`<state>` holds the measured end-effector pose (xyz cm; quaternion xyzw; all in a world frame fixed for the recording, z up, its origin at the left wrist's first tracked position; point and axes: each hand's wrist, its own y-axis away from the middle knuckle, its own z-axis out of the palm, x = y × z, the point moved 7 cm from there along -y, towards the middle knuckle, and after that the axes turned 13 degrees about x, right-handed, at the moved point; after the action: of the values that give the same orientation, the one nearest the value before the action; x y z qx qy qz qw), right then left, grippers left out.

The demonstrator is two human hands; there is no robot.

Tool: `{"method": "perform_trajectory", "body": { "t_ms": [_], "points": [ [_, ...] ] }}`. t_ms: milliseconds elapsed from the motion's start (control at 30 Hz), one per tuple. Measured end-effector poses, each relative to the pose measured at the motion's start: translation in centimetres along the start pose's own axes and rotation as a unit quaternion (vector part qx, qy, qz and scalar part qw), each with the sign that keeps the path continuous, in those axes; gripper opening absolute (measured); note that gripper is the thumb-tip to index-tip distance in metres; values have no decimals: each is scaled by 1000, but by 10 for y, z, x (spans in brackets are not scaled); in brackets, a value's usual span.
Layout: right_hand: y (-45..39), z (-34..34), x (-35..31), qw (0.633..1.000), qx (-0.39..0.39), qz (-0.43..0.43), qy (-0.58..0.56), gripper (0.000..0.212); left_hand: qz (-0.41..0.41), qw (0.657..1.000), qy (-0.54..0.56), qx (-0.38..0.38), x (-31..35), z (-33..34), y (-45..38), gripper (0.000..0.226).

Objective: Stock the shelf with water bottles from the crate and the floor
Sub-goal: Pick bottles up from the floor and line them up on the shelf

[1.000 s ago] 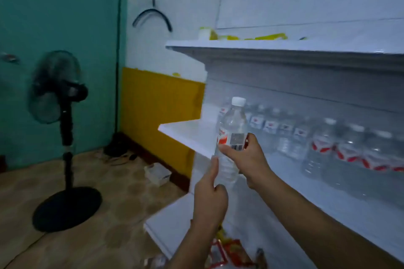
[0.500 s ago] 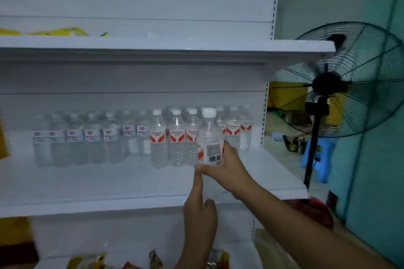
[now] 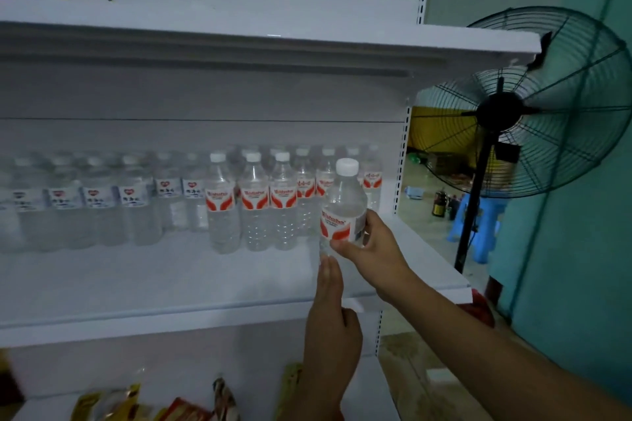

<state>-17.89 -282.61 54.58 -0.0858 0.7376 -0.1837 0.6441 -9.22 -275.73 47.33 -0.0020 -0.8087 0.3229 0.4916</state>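
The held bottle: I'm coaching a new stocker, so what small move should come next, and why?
Probably set the bottle down on the shelf, right of the front row. The right hand grips its label, the left hand touches it low, and bare space lies beneath.

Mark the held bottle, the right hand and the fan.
Held bottle [image 3: 345,195], head view, on its clear shoulder below the cap.
Right hand [image 3: 372,246], head view, on the back of the hand.
Fan [image 3: 502,113], head view, on the dark hub.
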Motion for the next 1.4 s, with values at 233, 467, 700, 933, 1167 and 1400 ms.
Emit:
{"method": "perform_trajectory", "body": {
  "t_ms": [233,467,700,933,1167,1400],
  "points": [
    [-47,19,32,999,-35,19,19,39,20,985,-158,-61,-41,0,-41,58],
    [-102,66,55,997,-68,9,42,52,24,938,-329,-107,-72,-12,-57,64],
    [-140,96,78,998,-13,-21,63,46,19,939,-319,-125,-74,-11,-54,63],
    [-138,97,81,998,6,-14,57,43,10,939,-317,-131,-77,-10,-54,59],
    [-39,94,37,999,37,-28,18,60,-53,976,-211,29,-69,-97,-28,48],
    [166,214,-31,962,-240,-89,-92,45,-175,935,-228,208,-83,-269,93,49]
  ]
}}
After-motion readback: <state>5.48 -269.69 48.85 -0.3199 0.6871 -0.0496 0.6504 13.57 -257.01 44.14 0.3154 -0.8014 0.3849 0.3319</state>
